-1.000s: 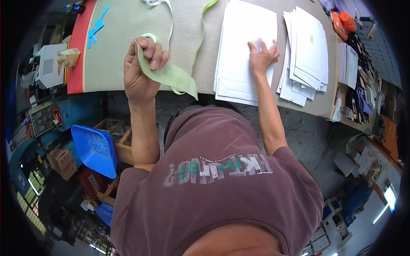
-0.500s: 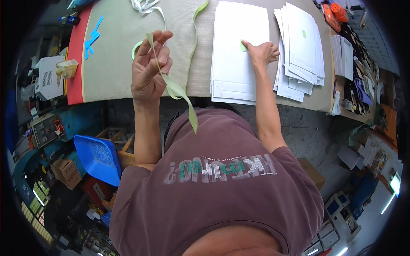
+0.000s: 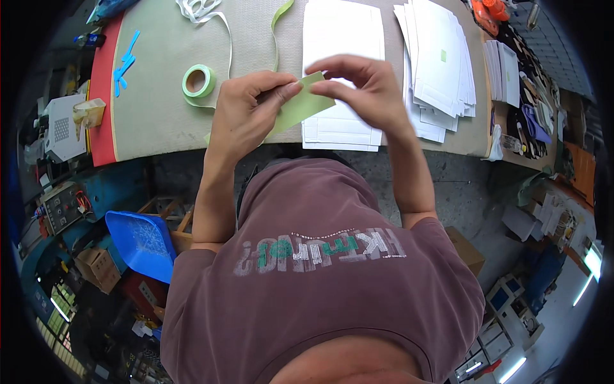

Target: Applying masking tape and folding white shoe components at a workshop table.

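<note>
A strip of light-green adhesive tape [image 3: 300,110] is stretched at a slant above the table's near edge. My left hand [image 3: 246,115] pinches it between thumb and fingers, its lower end hanging past that hand. At the tape's upper end, the thumb and index finger of my right hand [image 3: 374,96] close around the corner; slight blur softens this hand. Beneath it lies a stack of flat white cardboard pieces [image 3: 342,131], partly covered by the hand. A green tape roll [image 3: 198,81] rests left of my left hand.
Another white stack [image 3: 441,77], fanned and bearing a small green patch, lies to the right. White ribbon [image 3: 204,13], green ribbon [image 3: 276,32] and blue strips [image 3: 125,67] are on the table [image 3: 160,128]. A blue dustpan-like tray [image 3: 141,243] stands below, left.
My right hand has left the white stack and come to the tape's end. My left hand has moved down and right, turning the strip toward it. The tape roll is uncovered.
</note>
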